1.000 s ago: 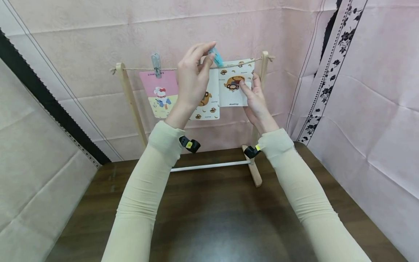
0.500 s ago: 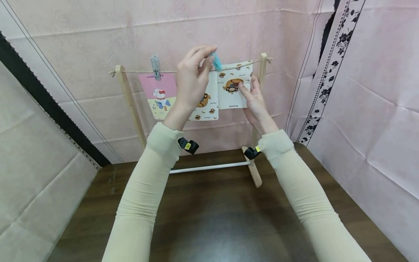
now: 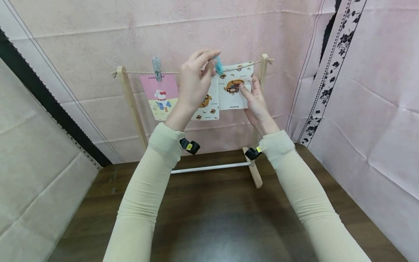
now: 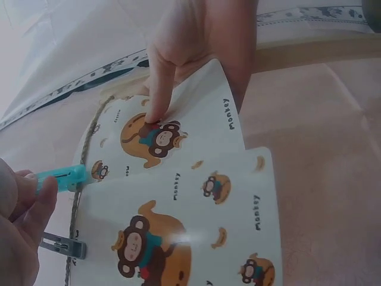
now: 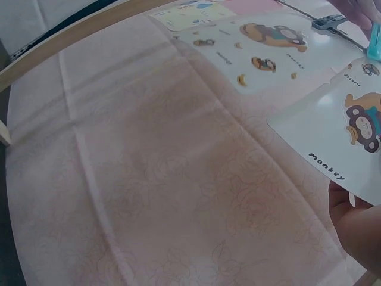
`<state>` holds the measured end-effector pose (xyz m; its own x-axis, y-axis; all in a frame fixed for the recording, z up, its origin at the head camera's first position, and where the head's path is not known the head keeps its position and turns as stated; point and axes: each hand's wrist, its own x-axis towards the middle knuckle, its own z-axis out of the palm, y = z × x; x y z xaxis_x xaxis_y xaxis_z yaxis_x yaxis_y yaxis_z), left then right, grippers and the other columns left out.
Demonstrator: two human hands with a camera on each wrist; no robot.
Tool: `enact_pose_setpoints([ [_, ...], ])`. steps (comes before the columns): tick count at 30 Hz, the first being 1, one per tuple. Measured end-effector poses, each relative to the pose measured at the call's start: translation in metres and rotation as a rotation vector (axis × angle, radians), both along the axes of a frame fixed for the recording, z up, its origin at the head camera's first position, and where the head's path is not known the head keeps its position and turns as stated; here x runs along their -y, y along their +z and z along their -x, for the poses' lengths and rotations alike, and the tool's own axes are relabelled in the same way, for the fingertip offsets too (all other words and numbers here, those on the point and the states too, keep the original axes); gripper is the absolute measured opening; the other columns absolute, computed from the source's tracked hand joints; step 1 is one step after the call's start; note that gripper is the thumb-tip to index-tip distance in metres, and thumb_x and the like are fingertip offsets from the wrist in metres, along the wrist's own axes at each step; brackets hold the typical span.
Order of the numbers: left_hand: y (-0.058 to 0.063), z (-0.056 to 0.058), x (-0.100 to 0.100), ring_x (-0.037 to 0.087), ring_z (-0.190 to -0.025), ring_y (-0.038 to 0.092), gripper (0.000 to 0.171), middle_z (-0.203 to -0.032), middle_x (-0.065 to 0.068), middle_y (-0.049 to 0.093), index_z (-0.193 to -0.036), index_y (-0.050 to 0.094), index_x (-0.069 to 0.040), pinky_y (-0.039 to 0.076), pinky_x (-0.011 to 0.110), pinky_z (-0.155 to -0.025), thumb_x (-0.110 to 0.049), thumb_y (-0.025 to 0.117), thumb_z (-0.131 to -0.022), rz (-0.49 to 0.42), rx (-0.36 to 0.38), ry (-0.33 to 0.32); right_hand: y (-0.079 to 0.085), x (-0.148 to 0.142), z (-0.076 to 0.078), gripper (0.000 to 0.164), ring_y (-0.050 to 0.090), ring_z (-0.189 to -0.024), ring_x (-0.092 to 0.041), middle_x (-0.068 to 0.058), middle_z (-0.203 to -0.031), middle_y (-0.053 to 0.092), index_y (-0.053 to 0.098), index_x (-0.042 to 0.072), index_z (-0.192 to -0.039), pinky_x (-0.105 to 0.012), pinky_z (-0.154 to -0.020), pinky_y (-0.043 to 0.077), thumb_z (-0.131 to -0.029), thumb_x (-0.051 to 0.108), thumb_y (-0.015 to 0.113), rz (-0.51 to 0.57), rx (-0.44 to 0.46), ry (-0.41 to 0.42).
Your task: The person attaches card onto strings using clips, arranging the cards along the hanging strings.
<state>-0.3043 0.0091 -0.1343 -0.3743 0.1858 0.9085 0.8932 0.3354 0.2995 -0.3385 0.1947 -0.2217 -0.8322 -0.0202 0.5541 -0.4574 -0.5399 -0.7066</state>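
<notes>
My left hand (image 3: 196, 78) pinches a teal clothespin (image 3: 218, 65) between thumb and fingers. The clothespin's tip (image 4: 78, 174) is at the string, over the upper left corner of a white monkey card (image 3: 233, 101). My right hand (image 3: 258, 105) holds this card by its right side, with the thumb (image 4: 159, 98) on the front and fingers behind. Left of it, a second monkey card (image 3: 210, 112) hangs from the string, partly hidden by my left hand in the head view. A grey clothespin (image 4: 64, 245) clips it, as the left wrist view shows. The two cards overlap slightly there.
A pink and yellow card (image 3: 160, 95) hangs at the left under a pale blue clothespin (image 3: 157, 69). The string runs between wooden posts (image 3: 130, 102). A white rod (image 3: 211, 167) and a wooden foot (image 3: 253, 173) stand on the dark table (image 3: 216, 218). Pink cloth (image 3: 196, 25) forms the backdrop.
The teal clothespin has come a little lower against the string and stands more upright, my left hand moving with it. My right hand keeps its hold on the card, nearly still.
</notes>
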Motion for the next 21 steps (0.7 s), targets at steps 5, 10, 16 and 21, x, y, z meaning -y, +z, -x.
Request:
enact_pose_setpoints([
  [5,0.002,0.001,0.0,0.011,-0.098,0.064,0.026,-0.125,0.012,0.066,-0.125,0.069,0.001,0.055,0.017,-0.08,-0.002,0.056,-0.102,0.016,0.024,0.017,0.001,0.0,0.002,0.023,0.065,-0.107,-0.022,-0.003,-0.123,0.065,0.05,0.025,-0.123,-0.033,-0.082,0.058,-0.106,0.01,0.049,-0.005,0.007,0.002],
  [10,0.008,0.001,-0.001,0.008,-0.108,0.063,0.032,-0.134,0.01,0.064,-0.134,0.062,-0.001,0.052,0.016,-0.086,-0.003,0.052,-0.104,0.059,0.036,0.065,0.008,-0.002,0.003,0.024,0.065,-0.109,-0.023,-0.006,-0.128,0.063,0.049,0.024,-0.125,-0.034,-0.083,0.058,-0.106,0.009,0.049,-0.005,0.023,-0.002],
  [16,0.004,0.001,-0.001,0.0,-0.13,0.048,0.041,-0.147,0.008,0.054,-0.144,0.052,-0.003,0.044,0.016,-0.1,-0.004,0.052,-0.104,0.09,0.127,0.076,0.007,-0.006,0.006,0.021,0.065,-0.109,-0.022,-0.006,-0.129,0.062,0.05,0.023,-0.122,-0.033,-0.082,0.059,-0.106,0.01,0.049,-0.021,0.054,0.0],
  [21,-0.004,0.002,0.003,0.006,-0.129,0.054,0.042,-0.144,0.009,0.056,-0.145,0.05,-0.004,0.047,0.015,-0.096,-0.004,0.053,-0.104,0.103,0.159,0.101,0.002,-0.006,0.008,0.024,0.065,-0.109,-0.021,-0.005,-0.131,0.062,0.049,0.022,-0.126,-0.032,-0.083,0.059,-0.105,0.01,0.051,-0.05,0.088,-0.016],
])
